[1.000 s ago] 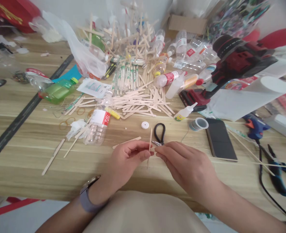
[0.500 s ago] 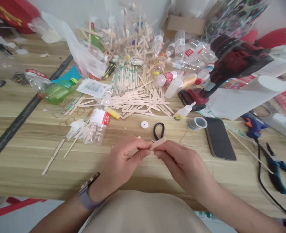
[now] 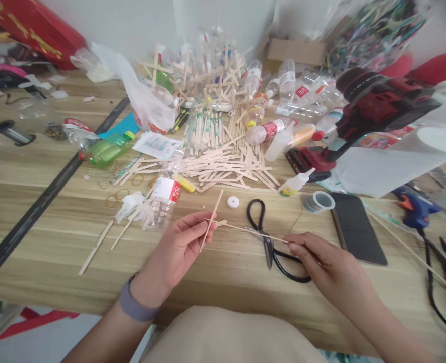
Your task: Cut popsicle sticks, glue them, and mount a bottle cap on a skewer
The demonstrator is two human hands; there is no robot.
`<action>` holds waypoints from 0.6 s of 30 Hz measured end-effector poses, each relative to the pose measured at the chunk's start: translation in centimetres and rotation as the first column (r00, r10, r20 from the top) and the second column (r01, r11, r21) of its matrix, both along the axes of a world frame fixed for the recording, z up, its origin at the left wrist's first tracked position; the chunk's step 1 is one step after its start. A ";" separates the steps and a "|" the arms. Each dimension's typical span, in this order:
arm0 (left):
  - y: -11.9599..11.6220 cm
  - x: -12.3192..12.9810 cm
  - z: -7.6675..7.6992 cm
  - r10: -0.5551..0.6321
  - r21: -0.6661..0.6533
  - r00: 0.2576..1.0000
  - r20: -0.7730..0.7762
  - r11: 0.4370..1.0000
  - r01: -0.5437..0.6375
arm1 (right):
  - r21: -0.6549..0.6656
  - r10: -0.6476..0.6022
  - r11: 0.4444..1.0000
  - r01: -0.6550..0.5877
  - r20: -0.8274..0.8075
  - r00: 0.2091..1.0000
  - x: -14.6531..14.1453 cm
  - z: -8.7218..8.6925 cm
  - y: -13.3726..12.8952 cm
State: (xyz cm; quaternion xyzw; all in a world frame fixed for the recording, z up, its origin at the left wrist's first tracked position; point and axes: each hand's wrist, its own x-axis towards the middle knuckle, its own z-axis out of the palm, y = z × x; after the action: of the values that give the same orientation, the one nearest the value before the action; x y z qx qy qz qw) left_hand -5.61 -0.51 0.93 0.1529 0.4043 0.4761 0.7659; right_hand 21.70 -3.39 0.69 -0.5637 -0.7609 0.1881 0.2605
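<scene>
My left hand (image 3: 177, 247) pinches a flat wooden craft stick (image 3: 215, 205) that points up and away. A thin wooden stick (image 3: 255, 232) runs from beside it to my right hand (image 3: 321, 259), whose thumb and fingers are closed on its far end. At the left end of the thin stick a short flat wooden piece (image 3: 221, 223) shows; how it joins the craft stick is hidden by my fingers. Black-handled scissors (image 3: 268, 252) lie on the table beneath the thin stick, one handle loop partly behind my right hand.
Loose craft sticks (image 3: 223, 166) are heaped ahead, with a plastic bottle (image 3: 164, 196) left of them. A white disc (image 3: 233, 202), glue bottle (image 3: 294, 183), wire spool (image 3: 319, 201), phone (image 3: 359, 229) and glue gun (image 3: 415, 206) lie rightward. A red-black power drill (image 3: 374, 111) stands behind.
My hands have moved apart, the right one going rightward. The thin stick between them and the scissors below now show clearly. The craft stick is tilted more upright. The view has shifted slightly.
</scene>
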 end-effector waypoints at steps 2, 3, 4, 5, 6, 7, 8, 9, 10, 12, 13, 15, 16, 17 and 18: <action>-0.1 0.0 0.1 -0.001 -0.035 0.999 0.041 0.999 0.002 | -0.057 -0.016 0.998 0.016 -0.012 1.000 0.2 -0.2 -0.2; -0.2 0.0 0.2 -0.007 -0.043 0.998 0.060 0.999 0.009 | -0.087 -0.015 0.996 0.014 -0.018 1.000 0.3 -0.4 -0.2; -0.3 0.0 0.2 -0.012 -0.045 0.997 0.078 0.999 0.016 | -0.118 -0.010 0.993 0.007 -0.022 1.000 0.4 -0.5 -0.2; -0.3 0.0 0.2 -0.019 -0.044 0.995 0.096 0.999 0.023 | -0.147 -0.004 0.989 0.000 -0.027 1.000 0.5 -0.6 -0.3; -0.4 0.0 0.2 -0.027 -0.045 0.993 0.115 0.998 0.032 | -0.175 0.000 0.985 -0.006 -0.032 0.999 0.5 -0.6 -0.3; -0.4 -0.1 0.2 -0.035 -0.045 0.990 0.133 0.998 0.042 | -0.199 0.001 0.980 -0.009 -0.038 0.999 0.5 -0.6 -0.4; -0.5 -0.1 0.2 -0.043 -0.043 0.988 0.149 0.998 0.050 | -0.224 -0.004 0.975 -0.007 -0.046 0.999 0.4 -0.5 -0.5; -0.6 -0.1 0.2 -0.047 -0.039 0.986 0.161 0.998 0.054 | -0.248 -0.013 0.969 -0.001 -0.058 0.998 0.2 -0.2 -0.6; -0.7 0.0 0.2 -0.048 -0.028 0.983 0.178 0.998 0.054 | -0.272 -0.024 0.962 0.003 -0.075 0.997 -0.1 0.0 -0.7; -0.9 0.4 0.2 -0.038 0.035 0.979 0.199 0.999 0.031 | -0.308 -0.045 0.951 0.006 -0.121 0.992 -1.2 0.8 -0.9; -1.1 0.7 0.2 -0.035 0.088 0.981 0.191 0.996 0.018 | -0.319 -0.055 0.948 0.005 -0.148 0.987 -2.0 1.2 -0.9; -1.2 1.4 0.4 -0.038 0.212 0.990 0.133 0.977 0.009 | -0.325 -0.066 0.946 -0.005 -0.208 0.976 -3.9 1.7 -0.7; -1.2 1.8 0.6 -0.040 0.275 0.995 0.093 0.961 0.013 | -0.331 -0.055 0.943 -0.030 -0.243 0.969 -5.0 1.7 -0.6; -1.1 2.1 0.9 -0.037 0.327 0.998 0.058 0.945 0.016 | -0.336 -0.030 0.939 -0.070 -0.285 0.958 -6.0 1.6 -0.3; -0.9 2.3 1.2 -0.029 0.367 0.999 0.033 0.930 0.014 | -0.342 0.012 0.931 -0.128 -0.321 0.947 -7.0 1.4 -0.1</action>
State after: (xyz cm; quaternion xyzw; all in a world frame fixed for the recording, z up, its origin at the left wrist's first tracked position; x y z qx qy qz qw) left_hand -3.29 -1.38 2.16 0.2885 0.2918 0.5376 0.7366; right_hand 14.69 -3.49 2.11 -0.5368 -0.6826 0.4198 0.2639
